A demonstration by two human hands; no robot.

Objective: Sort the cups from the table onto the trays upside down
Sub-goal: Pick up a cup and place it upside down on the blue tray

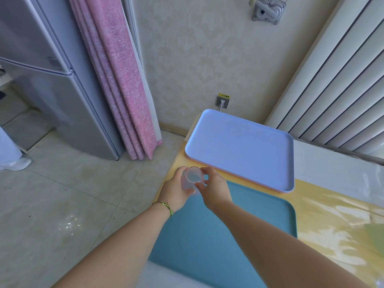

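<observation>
— Which step?
— Both hands pinch 1 clear cup (193, 177), left hand (178, 189), right hand (214, 187), above the teal tray (239, 235) at centre frame.
— Next?
— Probably set it down inverted; the lilac tray (245, 150) is bare.

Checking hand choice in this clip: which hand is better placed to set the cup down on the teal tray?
Probably left. The left hand wraps the translucent cup body, while the right hand only pinches its rim above the teal tray.
</observation>
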